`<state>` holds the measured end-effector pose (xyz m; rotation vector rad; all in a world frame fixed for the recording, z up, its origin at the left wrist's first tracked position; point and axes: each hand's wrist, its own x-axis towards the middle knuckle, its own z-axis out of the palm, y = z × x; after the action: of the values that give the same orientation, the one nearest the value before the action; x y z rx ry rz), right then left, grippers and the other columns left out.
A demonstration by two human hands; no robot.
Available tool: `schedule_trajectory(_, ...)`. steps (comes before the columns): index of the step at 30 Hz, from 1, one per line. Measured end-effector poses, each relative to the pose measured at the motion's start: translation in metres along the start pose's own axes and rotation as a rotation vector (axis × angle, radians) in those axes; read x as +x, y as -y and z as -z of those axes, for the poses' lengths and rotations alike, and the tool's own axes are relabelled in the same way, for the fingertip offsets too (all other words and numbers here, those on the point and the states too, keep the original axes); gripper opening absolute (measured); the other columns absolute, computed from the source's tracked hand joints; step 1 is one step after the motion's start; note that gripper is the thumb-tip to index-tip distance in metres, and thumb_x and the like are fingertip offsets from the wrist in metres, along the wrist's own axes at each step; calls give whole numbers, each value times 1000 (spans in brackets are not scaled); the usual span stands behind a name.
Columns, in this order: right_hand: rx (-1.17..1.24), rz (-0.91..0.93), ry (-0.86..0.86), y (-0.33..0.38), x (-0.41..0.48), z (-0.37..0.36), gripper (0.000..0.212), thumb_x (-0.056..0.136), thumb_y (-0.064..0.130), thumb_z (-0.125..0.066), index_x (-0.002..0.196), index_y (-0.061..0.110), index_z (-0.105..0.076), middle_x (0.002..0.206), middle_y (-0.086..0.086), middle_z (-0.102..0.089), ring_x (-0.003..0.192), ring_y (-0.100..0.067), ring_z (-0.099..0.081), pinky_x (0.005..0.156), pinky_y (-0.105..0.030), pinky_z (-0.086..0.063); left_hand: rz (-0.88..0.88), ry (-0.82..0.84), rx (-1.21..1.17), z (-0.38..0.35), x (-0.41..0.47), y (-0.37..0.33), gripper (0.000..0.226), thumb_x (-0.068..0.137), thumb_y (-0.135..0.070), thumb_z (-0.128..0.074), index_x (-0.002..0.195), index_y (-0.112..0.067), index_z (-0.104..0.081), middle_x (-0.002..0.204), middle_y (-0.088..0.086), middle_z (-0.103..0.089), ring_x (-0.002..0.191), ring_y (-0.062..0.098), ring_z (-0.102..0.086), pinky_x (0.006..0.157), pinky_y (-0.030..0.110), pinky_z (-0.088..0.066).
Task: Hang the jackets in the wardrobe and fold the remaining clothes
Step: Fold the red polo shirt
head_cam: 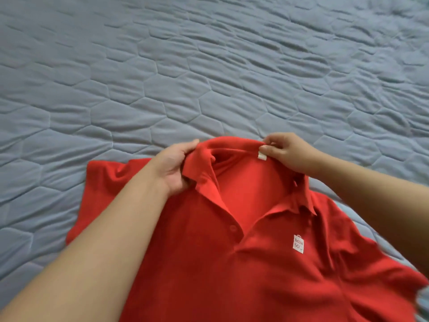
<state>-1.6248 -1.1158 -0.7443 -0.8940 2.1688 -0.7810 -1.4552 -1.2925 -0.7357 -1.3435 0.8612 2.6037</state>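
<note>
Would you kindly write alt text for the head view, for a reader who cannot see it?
A person's left hand grips and right hand pinches the collar of a red short-sleeved polo shirt spread front-up on a grey-blue quilted bedspread. A small white neck label sits beside the right thumb.

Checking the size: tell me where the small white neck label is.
Head view: the small white neck label sits inside the collar of the red polo shirt, right of centre, at the right hand's fingertips.
</note>
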Motion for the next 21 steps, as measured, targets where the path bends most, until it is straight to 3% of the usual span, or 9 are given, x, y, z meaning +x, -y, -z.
schedule_trajectory(3,-151,-56,10,-5,12,-7,10,92,21,-61,83,18,-64,76,-3,-59,70,-10,-53,67,-26,-38,65,-128,167,-1,2,9,30,98,-16,-39,76,-6,-57,52,7,-63,41,14,-59,40,19,-46)
schedule_trajectory(5,-289,-80,84,-1,14,-9,10,93,27,-59,92,19,-65,88,-4,-61,85,-19,-54,71,-27,-38,-111,-412,670,0,2,5,31,96,-27,-43,72,-11,-56,74,11,-64,66,26,-65,55,26,-46)
schedule_trajectory(7,-392,-111,177,4,11,-5,13,94,33,-56,86,23,-59,86,0,-56,85,-18,-51,70,-26,-33,-493,-699,1312,-3,-3,3,35,89,-49,-51,86,-14,-57,98,12,-61,100,31,-59,77,35,-44)
schedule_trajectory(8,-418,-111,209,6,10,-1,16,94,35,-56,83,23,-57,83,2,-54,84,-19,-50,69,-25,-32,-598,-727,1536,-10,-8,2,43,84,-57,-53,97,-16,-57,106,10,-60,107,31,-56,83,38,-44)
schedule_trajectory(10,-446,-76,206,7,11,5,16,93,33,-58,86,19,-62,83,2,-55,88,-22,-54,70,-26,-34,-547,-671,1850,-23,-10,5,41,83,-51,-57,105,-17,-58,114,9,-61,110,31,-57,85,38,-46)
schedule_trajectory(12,-446,-60,98,7,15,7,19,92,33,-59,99,17,-68,91,-2,-61,98,-27,-59,75,-31,-42,-451,-641,1801,-33,0,-1,24,85,-29,-57,103,-14,-62,113,13,-64,106,32,-61,81,34,-48)
schedule_trajectory(15,-570,-136,-20,6,12,-4,21,92,35,-56,106,23,-66,112,-6,-65,109,-29,-57,79,-35,-44,-421,-403,1025,-44,9,-15,14,89,-24,-59,99,-15,-55,77,11,-66,56,16,-66,52,22,-47)
schedule_trajectory(17,-546,-134,-54,5,10,-14,19,93,29,-54,106,21,-64,114,-6,-65,109,-29,-57,81,-35,-45,-482,-316,782,-25,3,-19,22,90,-21,-60,106,-11,-50,68,5,-61,44,13,-56,47,19,-43)
schedule_trajectory(21,-257,68,-23,31,12,-22,37,87,9,-58,123,16,-55,110,-6,-64,101,-25,-60,88,-33,-46,-770,-702,1450,81,-29,-35,34,80,-24,-73,107,-10,-58,98,8,-63,93,27,-60,85,37,-47)
